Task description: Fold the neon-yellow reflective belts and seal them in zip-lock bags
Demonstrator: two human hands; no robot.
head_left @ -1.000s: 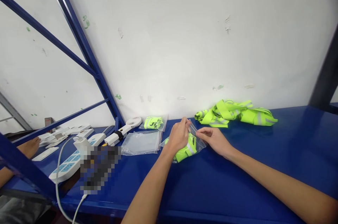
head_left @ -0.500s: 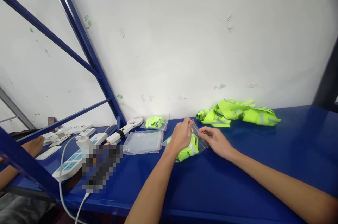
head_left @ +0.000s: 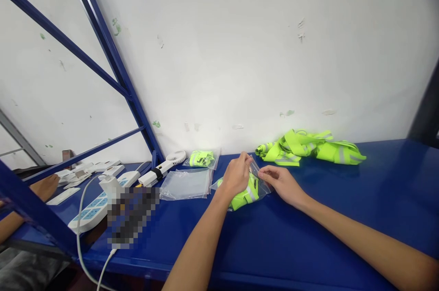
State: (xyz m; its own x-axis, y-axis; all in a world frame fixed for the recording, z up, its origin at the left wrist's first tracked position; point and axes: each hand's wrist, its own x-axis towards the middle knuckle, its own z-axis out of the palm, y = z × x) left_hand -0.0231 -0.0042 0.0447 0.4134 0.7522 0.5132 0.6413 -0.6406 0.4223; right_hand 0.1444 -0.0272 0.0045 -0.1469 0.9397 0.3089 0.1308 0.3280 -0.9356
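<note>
A clear plastic bag (head_left: 265, 187) is pinched along its top edge by both my hands, just above the blue table. Inside it lies a folded neon-yellow reflective strap (head_left: 243, 197) with silvery bands. My left hand (head_left: 237, 174) is closed on the bag's upper left part and covers some of it. Thumb and fingers of my right hand (head_left: 281, 183) pinch the opposite corner. Behind my hands, against the wall, a loose heap of neon-yellow reflective straps (head_left: 308, 147) rests on the table.
Left of my hands are a stack of clear bags (head_left: 185, 184), another bagged yellow strap (head_left: 201, 158) and a white handheld fan (head_left: 175, 157). A power strip (head_left: 91, 213) with cables lies beside the blue frame post (head_left: 116, 62). Another person's hand (head_left: 48, 186) shows at far left.
Almost nothing differs. The view has shifted very slightly, and both hands keep their grip on the bag.
</note>
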